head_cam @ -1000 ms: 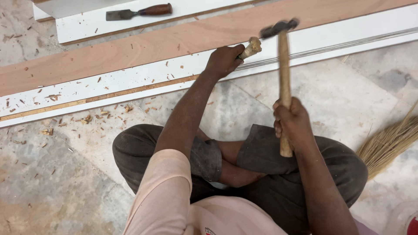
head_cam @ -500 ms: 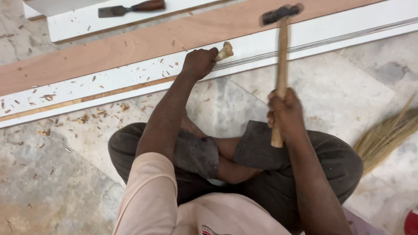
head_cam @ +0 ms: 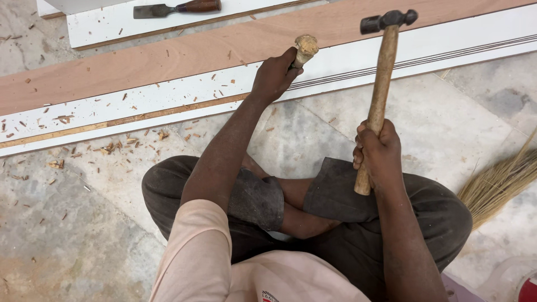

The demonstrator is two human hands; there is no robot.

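I sit cross-legged on a stone floor. My left hand (head_cam: 275,74) grips a chisel by its worn wooden handle (head_cam: 305,48), set against a long white board (head_cam: 168,98) with a groove along it. The chisel's blade is hidden under my fist. My right hand (head_cam: 378,155) holds a hammer by the lower part of its wooden shaft (head_cam: 381,78). The dark metal hammer head (head_cam: 388,20) is raised to the right of the chisel's handle top, apart from it.
A long brown wooden plank (head_cam: 184,53) lies beyond the white board. A second chisel with a dark red handle (head_cam: 176,8) rests on another white board at the top. Wood chips (head_cam: 112,146) litter the floor on the left. A straw broom (head_cam: 500,182) lies at the right.
The view has shifted a little. My left hand with the chisel sits about mid-board as before, and the hammer stays raised to its right with little change.
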